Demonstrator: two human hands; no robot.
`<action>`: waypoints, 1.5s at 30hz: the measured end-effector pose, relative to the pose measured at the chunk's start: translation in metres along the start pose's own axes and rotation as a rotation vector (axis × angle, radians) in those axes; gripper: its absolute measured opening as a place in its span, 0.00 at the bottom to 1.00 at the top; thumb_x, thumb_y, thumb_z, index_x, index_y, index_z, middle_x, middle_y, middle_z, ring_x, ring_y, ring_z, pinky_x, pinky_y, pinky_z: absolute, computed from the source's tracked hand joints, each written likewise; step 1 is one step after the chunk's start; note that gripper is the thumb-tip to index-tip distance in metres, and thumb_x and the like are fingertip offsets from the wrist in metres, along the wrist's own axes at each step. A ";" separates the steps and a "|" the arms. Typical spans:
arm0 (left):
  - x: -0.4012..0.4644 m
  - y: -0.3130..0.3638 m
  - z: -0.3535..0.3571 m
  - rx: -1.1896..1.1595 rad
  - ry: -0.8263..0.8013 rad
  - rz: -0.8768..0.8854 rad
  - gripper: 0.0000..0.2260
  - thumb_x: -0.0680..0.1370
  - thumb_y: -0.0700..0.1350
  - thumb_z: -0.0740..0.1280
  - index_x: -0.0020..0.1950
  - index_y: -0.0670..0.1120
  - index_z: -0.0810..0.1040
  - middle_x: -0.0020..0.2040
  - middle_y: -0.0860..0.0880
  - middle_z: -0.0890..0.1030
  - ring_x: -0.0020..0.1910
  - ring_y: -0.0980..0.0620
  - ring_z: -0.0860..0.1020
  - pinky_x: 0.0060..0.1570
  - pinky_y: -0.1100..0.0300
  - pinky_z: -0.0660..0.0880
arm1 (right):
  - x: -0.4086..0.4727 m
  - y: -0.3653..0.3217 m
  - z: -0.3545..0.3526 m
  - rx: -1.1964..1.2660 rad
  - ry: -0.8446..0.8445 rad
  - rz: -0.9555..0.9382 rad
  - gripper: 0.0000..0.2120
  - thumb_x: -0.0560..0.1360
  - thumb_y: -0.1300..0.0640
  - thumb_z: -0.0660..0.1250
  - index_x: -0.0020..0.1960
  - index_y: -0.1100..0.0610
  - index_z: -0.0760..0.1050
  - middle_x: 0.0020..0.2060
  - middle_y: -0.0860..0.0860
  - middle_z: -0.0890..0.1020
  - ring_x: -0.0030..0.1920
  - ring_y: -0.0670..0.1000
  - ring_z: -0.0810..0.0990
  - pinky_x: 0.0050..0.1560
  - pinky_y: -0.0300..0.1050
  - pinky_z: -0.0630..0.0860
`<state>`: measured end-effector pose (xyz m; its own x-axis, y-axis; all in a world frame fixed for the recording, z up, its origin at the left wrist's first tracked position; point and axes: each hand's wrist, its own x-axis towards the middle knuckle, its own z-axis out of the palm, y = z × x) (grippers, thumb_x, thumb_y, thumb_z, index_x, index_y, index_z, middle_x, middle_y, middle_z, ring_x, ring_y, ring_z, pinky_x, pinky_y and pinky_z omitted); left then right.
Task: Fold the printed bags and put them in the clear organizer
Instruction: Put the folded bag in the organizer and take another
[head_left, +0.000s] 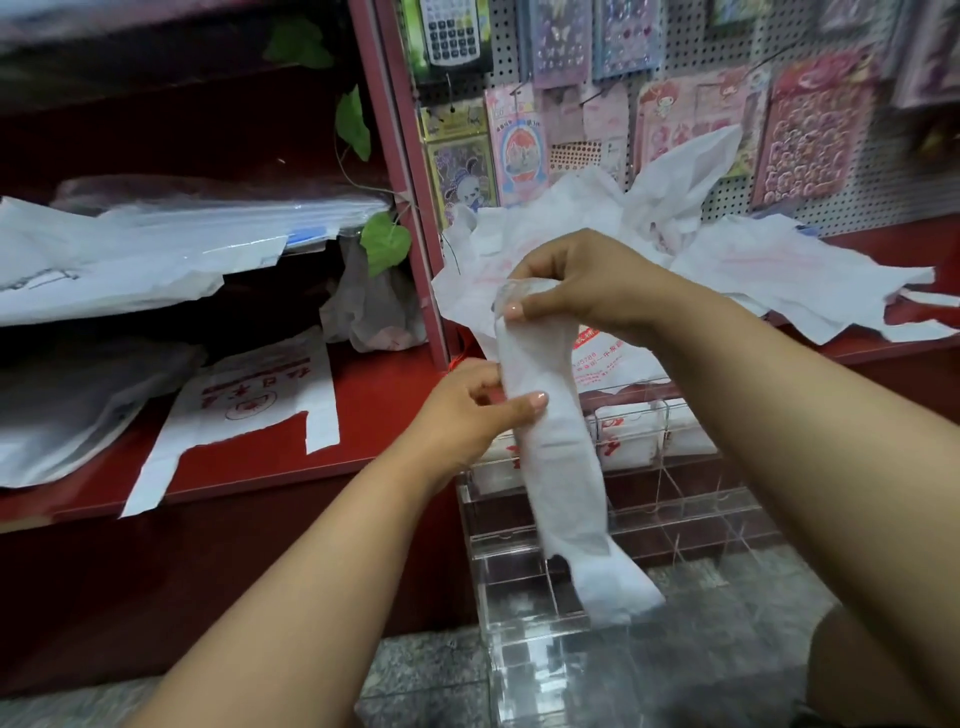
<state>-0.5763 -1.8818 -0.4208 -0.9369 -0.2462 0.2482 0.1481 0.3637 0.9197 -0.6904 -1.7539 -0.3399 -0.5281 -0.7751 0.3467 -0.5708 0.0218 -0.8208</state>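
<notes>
Risk: thin plastic strip of folded printed bag (550, 441) springing open if either pinch slips. Right hand (582, 291) pinches top end; left hand (467, 410) grips strip lower down, thumb across it; tail hangs free over clear organizer (649, 525). Loose tail may snag on compartment walls. Room tight: red shelf edge (311, 467) left, unfolded bag heap (727, 249) behind, open floor toward person.

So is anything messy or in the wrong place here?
Yes. A heap of crumpled bags sprawls over the red counter, not yet folded. One printed bag on the left shelf hangs off the edge. The narrow folded strip in both hands looks neat.
</notes>
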 end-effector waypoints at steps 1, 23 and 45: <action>0.001 0.002 0.001 -0.041 0.024 -0.019 0.02 0.73 0.39 0.74 0.45 0.43 0.83 0.45 0.46 0.80 0.43 0.53 0.78 0.48 0.55 0.77 | 0.001 -0.003 0.000 0.013 0.000 -0.015 0.05 0.69 0.65 0.74 0.41 0.57 0.82 0.36 0.48 0.83 0.38 0.43 0.80 0.40 0.35 0.76; -0.003 0.020 0.017 -0.582 0.345 -0.161 0.05 0.78 0.40 0.67 0.49 0.40 0.81 0.41 0.44 0.86 0.39 0.47 0.85 0.35 0.56 0.80 | -0.074 0.066 0.064 -0.384 0.118 0.009 0.12 0.79 0.49 0.60 0.40 0.54 0.71 0.36 0.48 0.75 0.39 0.48 0.72 0.42 0.47 0.69; -0.020 -0.001 0.029 -0.118 0.304 -0.087 0.08 0.76 0.46 0.72 0.43 0.42 0.84 0.47 0.41 0.84 0.48 0.41 0.82 0.54 0.46 0.78 | -0.078 0.062 0.044 0.256 0.342 0.247 0.03 0.75 0.60 0.70 0.43 0.58 0.81 0.44 0.55 0.85 0.46 0.55 0.83 0.55 0.52 0.78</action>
<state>-0.5670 -1.8509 -0.4351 -0.8129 -0.5348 0.2307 0.1243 0.2276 0.9658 -0.6575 -1.7197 -0.4378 -0.8285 -0.5141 0.2220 -0.2529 -0.0103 -0.9674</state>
